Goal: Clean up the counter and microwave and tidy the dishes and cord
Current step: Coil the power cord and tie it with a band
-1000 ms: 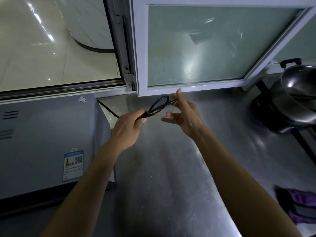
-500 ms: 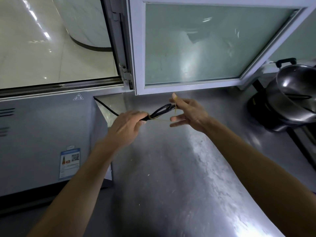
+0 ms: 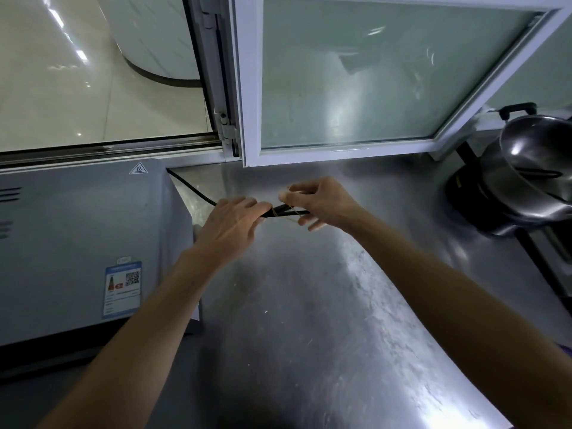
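A black power cord [image 3: 192,187] runs from behind the grey microwave [image 3: 77,243] to my hands above the steel counter [image 3: 309,320]. My left hand [image 3: 232,224] grips the folded bundle of cord [image 3: 283,210] at its near end. My right hand [image 3: 322,205] pinches a thin yellow rubber band [image 3: 292,213] that is stretched across the bundle's loops. The cord's far loop is hidden under my right hand's fingers.
A white-framed frosted window [image 3: 356,75] stands open over the counter's back edge. A steel pot with a black handle [image 3: 532,174] sits on a black burner at the right. A purple cloth [image 3: 566,348] peeks in at the right edge.
The cord bundle has dropped from tilted up to nearly flat, and my right hand has closed over its loops with the rubber band. Both hands sit a little lower.
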`<state>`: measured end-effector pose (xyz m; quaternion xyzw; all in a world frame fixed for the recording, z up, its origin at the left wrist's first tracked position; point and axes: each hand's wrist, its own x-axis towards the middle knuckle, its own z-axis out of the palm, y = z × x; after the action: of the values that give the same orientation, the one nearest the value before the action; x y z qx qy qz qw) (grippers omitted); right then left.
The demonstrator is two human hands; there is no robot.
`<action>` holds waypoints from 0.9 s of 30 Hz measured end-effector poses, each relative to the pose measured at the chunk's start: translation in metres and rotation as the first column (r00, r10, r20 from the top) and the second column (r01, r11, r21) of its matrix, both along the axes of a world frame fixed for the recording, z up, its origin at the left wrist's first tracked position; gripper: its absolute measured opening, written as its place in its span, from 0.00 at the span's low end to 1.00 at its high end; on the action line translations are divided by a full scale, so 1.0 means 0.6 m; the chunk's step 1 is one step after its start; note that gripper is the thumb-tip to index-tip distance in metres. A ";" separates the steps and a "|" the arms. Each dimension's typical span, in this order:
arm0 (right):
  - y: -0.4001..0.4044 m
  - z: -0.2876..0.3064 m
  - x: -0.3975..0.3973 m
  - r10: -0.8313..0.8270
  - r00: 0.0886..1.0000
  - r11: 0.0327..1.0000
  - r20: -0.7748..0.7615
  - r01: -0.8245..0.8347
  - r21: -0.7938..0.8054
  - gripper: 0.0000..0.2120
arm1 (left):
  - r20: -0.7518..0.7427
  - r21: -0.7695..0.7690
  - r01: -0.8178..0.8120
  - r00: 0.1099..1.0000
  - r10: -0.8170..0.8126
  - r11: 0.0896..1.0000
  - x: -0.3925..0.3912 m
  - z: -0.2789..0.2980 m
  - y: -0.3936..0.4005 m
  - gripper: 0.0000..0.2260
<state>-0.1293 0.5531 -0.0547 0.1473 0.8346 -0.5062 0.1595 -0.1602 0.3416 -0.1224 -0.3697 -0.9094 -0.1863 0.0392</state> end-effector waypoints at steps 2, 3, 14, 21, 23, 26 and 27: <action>-0.013 -0.002 -0.007 -0.052 0.998 0.998 -0.027 0.053 0.028 0.30 | 0.000 0.000 -0.026 1.000 0.026 1.000 0.000 0.001 -0.002 0.12; -0.018 -0.005 -0.009 -0.064 0.997 0.997 -0.038 0.066 0.049 0.29 | 0.000 0.000 -0.036 0.999 0.036 0.999 0.000 0.002 -0.003 0.11; -0.020 -0.019 -0.002 -0.093 0.994 0.996 -0.054 0.092 -0.018 0.23 | 0.030 0.047 -0.083 0.996 0.082 0.995 -0.001 0.008 0.000 0.11; -0.020 -0.017 -0.013 -0.087 0.983 0.995 -0.161 0.094 0.035 0.25 | 0.100 0.174 -0.125 0.989 0.108 0.977 0.001 0.016 0.000 0.09; -0.021 -0.015 -0.016 -0.077 0.970 0.991 -0.229 0.098 0.086 0.27 | 0.137 0.216 -0.157 0.982 0.130 0.964 0.001 0.017 0.000 0.09; -0.026 -0.004 -0.018 -0.045 0.959 0.991 -0.279 0.079 0.111 0.28 | 0.231 0.255 -0.228 0.958 0.170 0.940 0.001 0.021 0.001 0.07; -0.028 -0.001 -0.019 -0.047 0.957 0.992 -0.288 0.079 0.100 0.28 | 0.271 0.266 -0.253 0.946 0.180 0.930 0.001 0.022 0.001 0.07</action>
<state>-0.1407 0.5364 -0.0551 0.1081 0.8704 -0.4802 0.0131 -0.1594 0.3422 -0.1093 -0.2307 -0.9043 -0.3591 0.0039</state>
